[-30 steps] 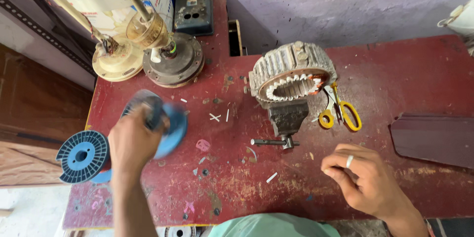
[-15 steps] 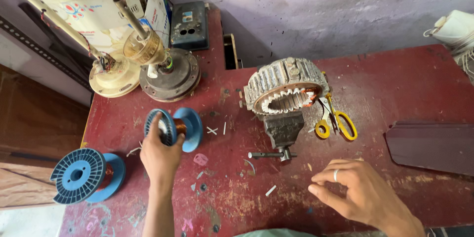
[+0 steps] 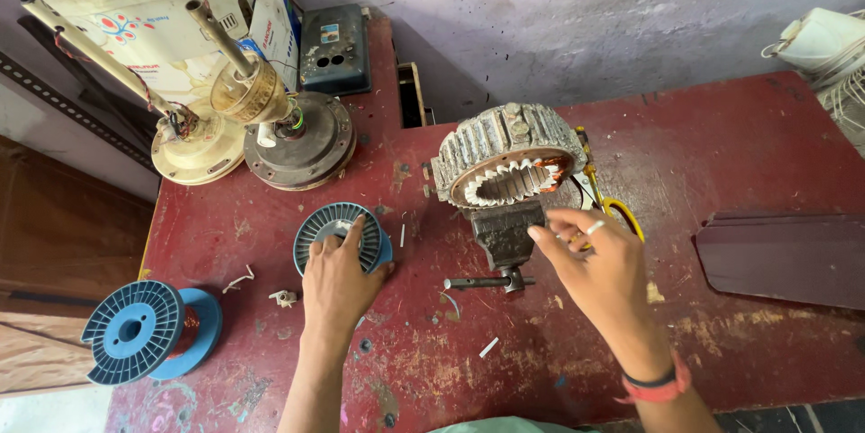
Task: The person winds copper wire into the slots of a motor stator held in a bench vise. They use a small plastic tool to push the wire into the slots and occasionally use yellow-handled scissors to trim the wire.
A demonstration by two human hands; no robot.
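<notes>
Head view. Left hand (image 3: 338, 280), centre frame: palm and fingers pressed on blue spool (image 3: 341, 237), not clenched around it. Right hand (image 3: 599, 262), right of centre: fingers loosely curled, holding nothing, just beside stator (image 3: 506, 158) in vise (image 3: 501, 239). Bare red table (image 3: 766, 343) lower right. White-and-blue box (image 3: 270, 23) upper left. Second blue spool (image 3: 149, 329) at left edge.

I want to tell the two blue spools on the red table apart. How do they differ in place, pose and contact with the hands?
The near spool stands mid-table beside the small vise, and the left hand rests on it. The far spool lies alone at the table's left edge, with no hand on it. The near spool's ribbed flange tilts upward toward the camera, while the far spool lies on its side. Both are blue plastic with ribbed round flanges.
</notes>
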